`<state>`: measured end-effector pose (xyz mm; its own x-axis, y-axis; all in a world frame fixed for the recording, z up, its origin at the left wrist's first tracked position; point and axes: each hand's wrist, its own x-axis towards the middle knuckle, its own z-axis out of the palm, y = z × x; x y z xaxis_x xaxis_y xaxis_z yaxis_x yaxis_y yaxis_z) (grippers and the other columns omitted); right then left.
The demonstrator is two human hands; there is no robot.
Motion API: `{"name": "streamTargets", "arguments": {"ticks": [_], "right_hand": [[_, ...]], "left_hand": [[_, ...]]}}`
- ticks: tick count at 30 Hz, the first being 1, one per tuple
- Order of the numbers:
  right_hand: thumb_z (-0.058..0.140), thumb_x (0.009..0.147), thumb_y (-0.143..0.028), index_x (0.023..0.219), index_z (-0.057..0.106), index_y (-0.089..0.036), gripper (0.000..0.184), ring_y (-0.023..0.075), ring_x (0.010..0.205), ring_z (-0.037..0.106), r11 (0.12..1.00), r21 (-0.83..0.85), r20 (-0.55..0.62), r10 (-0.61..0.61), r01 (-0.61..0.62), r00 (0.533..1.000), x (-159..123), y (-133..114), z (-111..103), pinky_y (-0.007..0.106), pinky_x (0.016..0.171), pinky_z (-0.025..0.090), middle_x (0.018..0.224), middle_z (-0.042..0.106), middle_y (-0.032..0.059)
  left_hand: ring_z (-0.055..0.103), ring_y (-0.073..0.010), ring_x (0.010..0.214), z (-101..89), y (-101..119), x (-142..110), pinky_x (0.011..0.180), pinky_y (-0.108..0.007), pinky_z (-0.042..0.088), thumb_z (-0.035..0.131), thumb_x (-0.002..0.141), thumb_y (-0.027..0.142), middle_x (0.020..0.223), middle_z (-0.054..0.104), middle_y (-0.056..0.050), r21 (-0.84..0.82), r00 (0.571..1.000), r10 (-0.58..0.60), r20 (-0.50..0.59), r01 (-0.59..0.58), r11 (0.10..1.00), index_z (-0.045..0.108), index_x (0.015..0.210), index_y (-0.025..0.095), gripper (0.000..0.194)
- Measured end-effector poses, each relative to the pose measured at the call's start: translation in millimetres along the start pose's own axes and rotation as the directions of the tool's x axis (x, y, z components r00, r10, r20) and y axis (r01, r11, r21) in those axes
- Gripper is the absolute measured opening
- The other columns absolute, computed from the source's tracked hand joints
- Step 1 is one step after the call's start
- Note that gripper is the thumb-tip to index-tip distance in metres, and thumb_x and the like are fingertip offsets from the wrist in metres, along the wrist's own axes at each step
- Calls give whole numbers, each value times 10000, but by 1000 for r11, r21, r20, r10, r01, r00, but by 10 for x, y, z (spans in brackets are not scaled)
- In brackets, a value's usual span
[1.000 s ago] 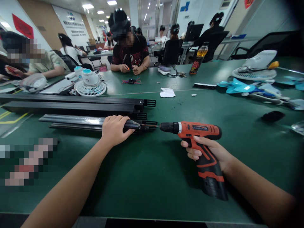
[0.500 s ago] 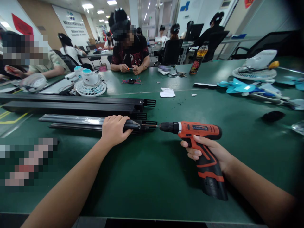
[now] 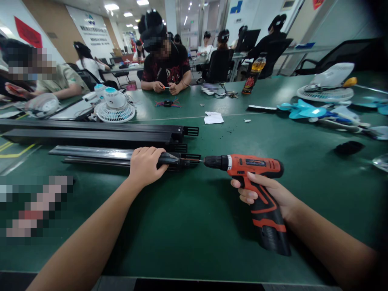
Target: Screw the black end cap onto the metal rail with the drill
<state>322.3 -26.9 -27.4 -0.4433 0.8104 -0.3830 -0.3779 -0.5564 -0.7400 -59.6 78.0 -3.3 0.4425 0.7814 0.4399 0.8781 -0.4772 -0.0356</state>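
At green table (image 3: 188,230), left fingers (image 3: 151,153) clasp black bar (image 3: 97,152); right fingers (image 3: 248,194) grip drill (image 3: 264,199), label (image 3: 255,163) illegible.

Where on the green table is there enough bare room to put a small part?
The widest free patch of the green table lies between the left forearm and the drill. Another lies between the drill and the blue fan blades. It is crowded at left, with black bars and fans.

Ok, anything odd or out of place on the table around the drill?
Just stray litter: a white paper, a small white scrap and dark specks lie scattered on the green table beyond the drill, seemingly leftover debris. The drill and the black bar under the left hand show no visible damage.
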Motion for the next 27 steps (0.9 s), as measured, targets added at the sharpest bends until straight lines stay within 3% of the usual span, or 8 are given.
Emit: {"name": "streamTargets", "arguments": {"ticks": [8,15,27], "right_hand": [[786,947,-546,990,678,-201,365,134,576,418,1000,-11,13,13,-13,1000,6,12,-24,297,543,392,613,462,-50],[799,944,-491,1048,673,-209,325,110,567,387,999,24,-30,-32,33,999,21,37,-28,289,536,389,745,572,-18],[801,946,-502,1013,681,-200,332,109,571,403,1000,18,-4,-17,17,1000,13,25,-31,279,553,415,700,542,-31]], "left_hand": [[732,-350,1048,5,1,0,990,-529,489,667,927,417,1088,817,-88,-20,1000,-8,-9,7,1000,739,1178,266,302],[737,-351,1043,7,-6,3,986,-528,500,659,939,431,1082,817,-86,2,1000,6,-15,-6,1000,748,1180,248,315],[734,-359,1048,2,-2,6,989,-543,504,671,923,437,1078,814,-91,-16,1000,-1,-12,1,1000,750,1175,262,317]]}}
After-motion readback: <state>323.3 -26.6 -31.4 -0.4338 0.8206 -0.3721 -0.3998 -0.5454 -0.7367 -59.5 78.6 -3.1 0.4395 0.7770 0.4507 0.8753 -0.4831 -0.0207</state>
